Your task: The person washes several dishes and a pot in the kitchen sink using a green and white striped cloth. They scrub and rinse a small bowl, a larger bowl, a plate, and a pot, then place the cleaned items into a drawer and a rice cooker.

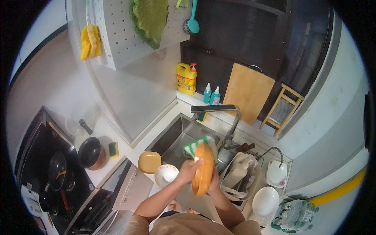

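Note:
An orange dish point(203, 170) is held tilted on its edge above the near side of the stainless steel sink point(173, 142). My left hand point(190, 169) grips its left rim, thumb on the face turned to me. Against its right side lies my right hand point(215, 179), fingers mostly hidden behind the dish. A green-and-white cloth point(194, 146) shows past the dish's upper end; which hand holds it is hidden. Left of my hands, on the counter, are a square tan dish point(149, 162) and a white bowl with a patterned rim point(166, 175).
The faucet point(216, 108) arches over the sink. To the right stand a bag-lined tub point(241, 176), a flowered dish point(276, 173), a white oval dish point(265, 202) and wrapped bottles point(295, 216). A pot point(91, 153) and sponge point(113, 149) sit left, beside the stove point(38, 164).

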`<action>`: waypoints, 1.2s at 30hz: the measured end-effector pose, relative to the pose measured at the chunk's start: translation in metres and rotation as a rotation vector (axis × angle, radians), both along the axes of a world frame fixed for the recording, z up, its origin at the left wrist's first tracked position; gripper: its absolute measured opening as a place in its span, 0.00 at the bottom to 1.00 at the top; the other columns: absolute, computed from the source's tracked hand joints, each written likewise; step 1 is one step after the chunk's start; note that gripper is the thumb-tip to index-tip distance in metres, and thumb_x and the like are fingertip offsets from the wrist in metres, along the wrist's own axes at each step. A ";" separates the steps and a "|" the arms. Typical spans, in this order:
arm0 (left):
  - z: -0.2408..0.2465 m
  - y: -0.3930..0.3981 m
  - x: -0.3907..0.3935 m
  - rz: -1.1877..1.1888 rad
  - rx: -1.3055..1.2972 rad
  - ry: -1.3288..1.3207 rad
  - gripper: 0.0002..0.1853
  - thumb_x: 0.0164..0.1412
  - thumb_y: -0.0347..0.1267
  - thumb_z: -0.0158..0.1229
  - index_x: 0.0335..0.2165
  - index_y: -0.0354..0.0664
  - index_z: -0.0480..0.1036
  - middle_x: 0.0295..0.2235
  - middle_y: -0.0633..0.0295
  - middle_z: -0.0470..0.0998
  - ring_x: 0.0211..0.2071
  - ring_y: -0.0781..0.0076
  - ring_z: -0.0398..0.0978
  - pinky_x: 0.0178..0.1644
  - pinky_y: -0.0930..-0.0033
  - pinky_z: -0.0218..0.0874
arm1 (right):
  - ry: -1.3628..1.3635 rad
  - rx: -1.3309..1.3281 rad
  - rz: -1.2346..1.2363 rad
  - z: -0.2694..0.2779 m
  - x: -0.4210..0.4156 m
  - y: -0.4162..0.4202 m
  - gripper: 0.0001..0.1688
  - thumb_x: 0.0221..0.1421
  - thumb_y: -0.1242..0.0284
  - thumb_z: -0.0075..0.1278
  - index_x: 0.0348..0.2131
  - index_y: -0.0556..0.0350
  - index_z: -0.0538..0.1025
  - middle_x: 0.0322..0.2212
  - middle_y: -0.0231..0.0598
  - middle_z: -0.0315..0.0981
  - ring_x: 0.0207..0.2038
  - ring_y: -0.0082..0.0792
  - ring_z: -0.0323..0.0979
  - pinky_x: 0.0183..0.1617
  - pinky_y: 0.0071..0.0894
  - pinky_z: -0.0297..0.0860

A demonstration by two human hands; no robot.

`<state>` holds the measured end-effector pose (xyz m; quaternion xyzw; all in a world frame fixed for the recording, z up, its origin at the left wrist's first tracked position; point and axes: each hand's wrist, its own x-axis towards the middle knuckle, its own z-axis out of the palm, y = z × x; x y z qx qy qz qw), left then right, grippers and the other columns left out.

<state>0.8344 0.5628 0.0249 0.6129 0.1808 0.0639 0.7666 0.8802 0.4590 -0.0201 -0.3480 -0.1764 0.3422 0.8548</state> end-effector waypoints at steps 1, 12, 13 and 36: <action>-0.004 0.006 0.003 0.094 -0.015 -0.068 0.20 0.58 0.42 0.48 0.27 0.33 0.73 0.20 0.68 0.73 0.20 0.81 0.68 0.25 0.76 0.60 | -0.129 -0.204 -0.089 -0.004 -0.007 0.002 0.27 0.59 0.55 0.29 0.49 0.55 0.60 0.44 0.38 0.62 0.45 0.31 0.62 0.51 0.32 0.56; -0.045 0.059 -0.002 0.274 1.249 0.103 0.24 0.51 0.48 0.50 0.14 0.38 0.71 0.14 0.50 0.70 0.15 0.51 0.68 0.18 0.58 0.57 | 0.209 0.057 -0.153 0.041 -0.005 -0.103 0.29 0.56 0.57 0.36 0.51 0.56 0.58 0.47 0.41 0.60 0.49 0.39 0.60 0.53 0.39 0.57; -0.050 0.056 -0.008 0.221 1.343 0.129 0.24 0.52 0.47 0.49 0.14 0.39 0.72 0.14 0.50 0.70 0.15 0.51 0.68 0.18 0.57 0.57 | 0.138 0.096 -0.266 0.050 0.003 -0.120 0.29 0.55 0.57 0.37 0.51 0.56 0.59 0.47 0.42 0.60 0.49 0.40 0.60 0.53 0.40 0.57; -0.121 0.104 -0.133 -0.613 0.434 0.192 0.10 0.55 0.32 0.48 0.35 0.39 0.68 0.31 0.63 0.74 0.27 0.75 0.69 0.28 0.73 0.61 | 0.341 0.012 -0.425 0.048 0.004 -0.104 0.28 0.56 0.59 0.35 0.51 0.57 0.60 0.48 0.42 0.61 0.49 0.40 0.60 0.52 0.39 0.56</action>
